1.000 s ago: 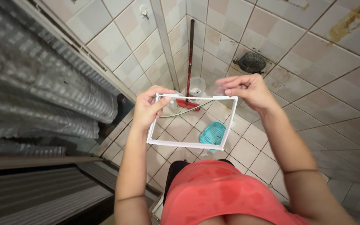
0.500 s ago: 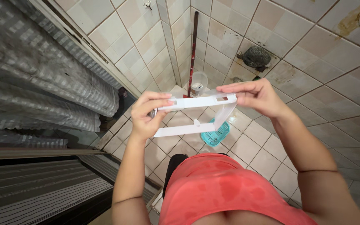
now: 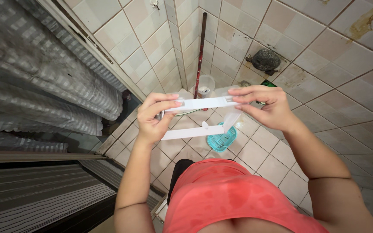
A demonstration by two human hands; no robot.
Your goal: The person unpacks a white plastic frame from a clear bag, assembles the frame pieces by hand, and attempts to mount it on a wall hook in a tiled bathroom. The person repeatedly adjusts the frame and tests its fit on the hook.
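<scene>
The white frame (image 3: 197,116) is held flat in mid-air above the tiled floor (image 3: 260,151), its bars edge-on. The left hand (image 3: 154,118) pinches its left end shut; the right hand (image 3: 264,105) grips the right end with closed fingertips. A teal basket (image 3: 223,139) lies below.

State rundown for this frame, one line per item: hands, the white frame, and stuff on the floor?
left hand: grip shut on white frame's left end
right hand: pinching frame's right end
white frame: held in the air, tilted nearly edge-on
teal basket: on floor tiles, upright
red-handled tool: leaning in wall corner
</scene>
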